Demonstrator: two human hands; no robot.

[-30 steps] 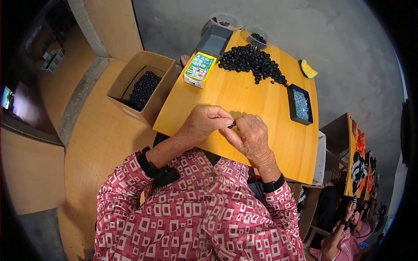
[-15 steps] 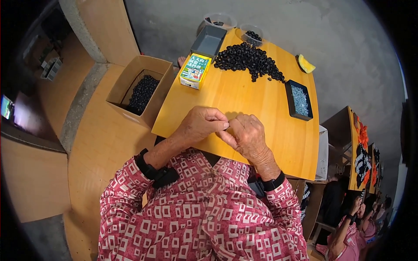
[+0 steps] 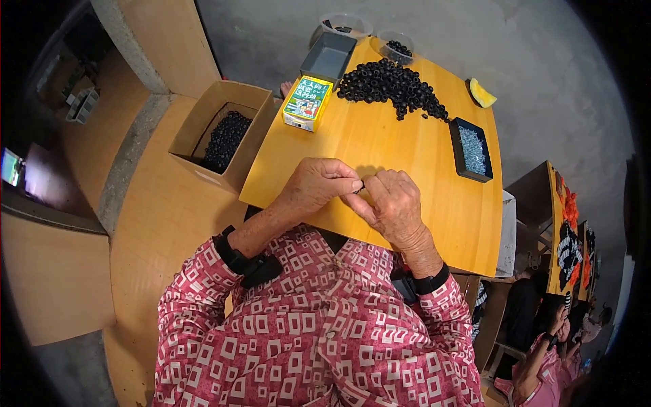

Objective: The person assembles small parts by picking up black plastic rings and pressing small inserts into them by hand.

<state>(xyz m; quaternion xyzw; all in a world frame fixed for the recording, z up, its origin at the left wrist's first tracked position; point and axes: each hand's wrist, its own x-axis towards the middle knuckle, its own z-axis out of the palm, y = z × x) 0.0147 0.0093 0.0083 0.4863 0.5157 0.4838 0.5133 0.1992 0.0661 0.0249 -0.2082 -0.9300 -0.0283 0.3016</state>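
Note:
Over the near edge of the wooden table (image 3: 325,152), my two hands meet fingertip to fingertip. My left hand (image 3: 319,184) pinches a small black piece (image 3: 360,189) between thumb and forefinger. Closed around the other side of it, my right hand (image 3: 392,205) has its fingers curled and its thumb pressed toward the left fingertips. Most of the piece is hidden by the fingers. Farther back lies a pile of small black ring-shaped pieces (image 3: 390,87). At the right edge, a black tray (image 3: 474,174) holds many small, clear bluish pieces (image 3: 472,150).
A yellow-and-green carton (image 3: 307,104) and a grey tray (image 3: 329,54) stand at the back left. Two clear tubs (image 3: 346,23) are behind them. A yellow fruit wedge (image 3: 482,94) lies at the right. Left of the table, a cardboard box (image 3: 234,152) contains black pieces. Another person (image 3: 542,366) sits lower right.
My fingers have shifted slightly, and a bit of the small black piece now shows more clearly between them. The whole view has moved a little; the things on the table look unchanged.

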